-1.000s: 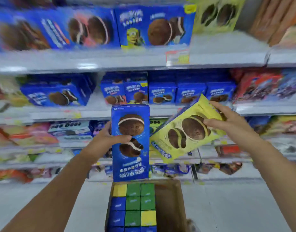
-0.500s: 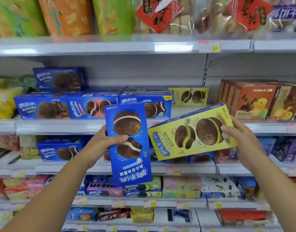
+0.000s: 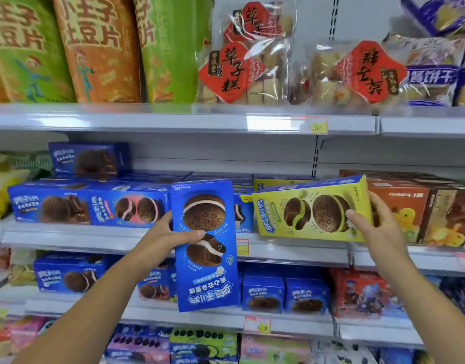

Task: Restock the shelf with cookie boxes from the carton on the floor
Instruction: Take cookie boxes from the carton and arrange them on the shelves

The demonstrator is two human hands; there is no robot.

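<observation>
I see smooth printed cardboard with a faint gloss on the blue cookie box (image 3: 205, 245), and the same finish on the yellow-green cookie box (image 3: 312, 211). The shelf rail (image 3: 147, 122) looks to me like grey painted metal, fronted by a shiny clear plastic strip holding a paper price label (image 3: 315, 127). The cake packs (image 3: 252, 48) wear crinkled, glossy transparent film. The chip bags (image 3: 95, 48) look like softer, duller printed plastic.
</observation>
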